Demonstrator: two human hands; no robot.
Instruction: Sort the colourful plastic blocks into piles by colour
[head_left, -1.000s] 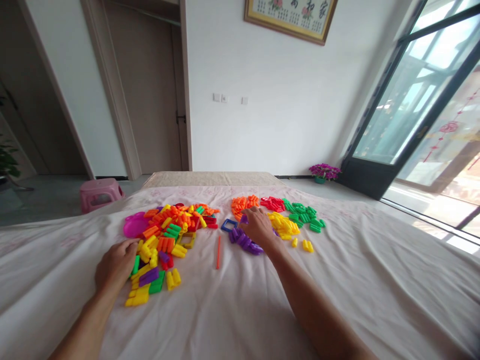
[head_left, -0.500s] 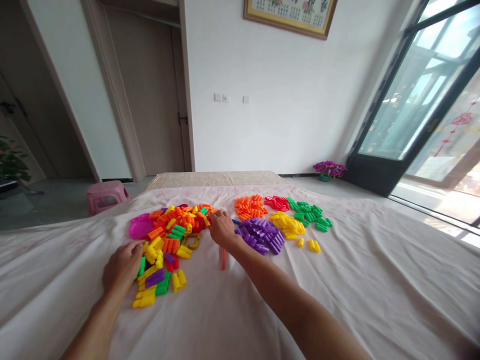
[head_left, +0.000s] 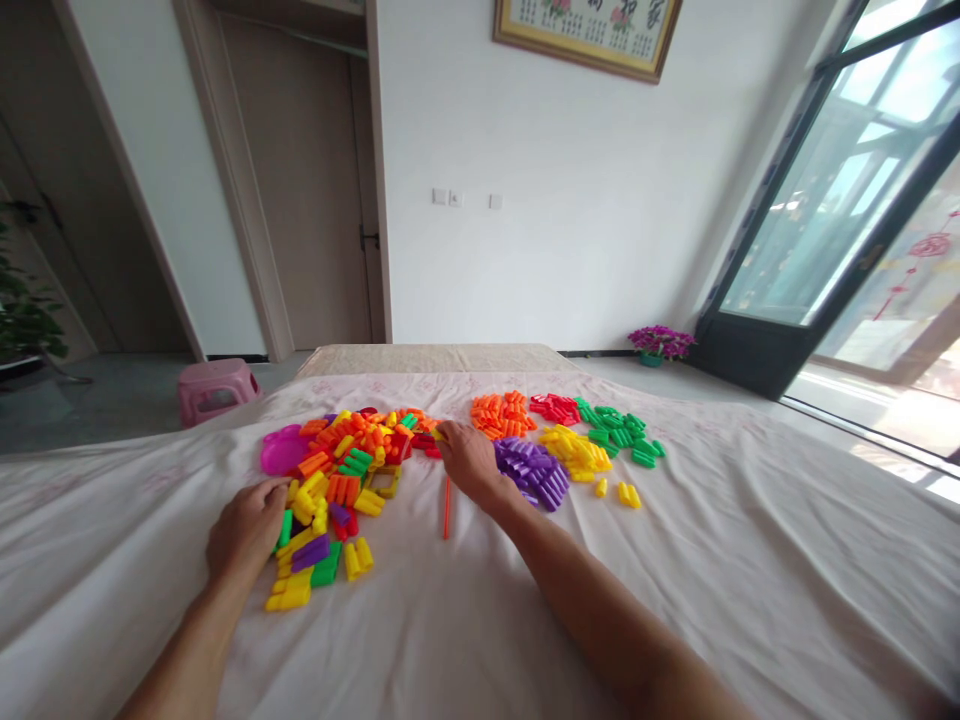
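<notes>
Toward the left of the cloth lies a mixed heap of plastic toy blocks in orange, yellow, green, red and purple. My left hand rests at the heap's left edge, fingers curled together beside yellow and green pieces; its fingertips are partly hidden. My right hand is just right of the heap, closed on a yellow block that shows at its fingertips. Below this hand a thin red stick lies on the cloth. Close to its wrist is a pile of purple blocks.
Sorted piles of orange blocks, red blocks, yellow blocks and green blocks lie at the right. A magenta dish stands left of the heap. Beyond the cloth is a pink stool.
My right hand has shifted a little to the right, away from the mixed heap, with the yellow block at its fingertips. My left hand stays in place.
</notes>
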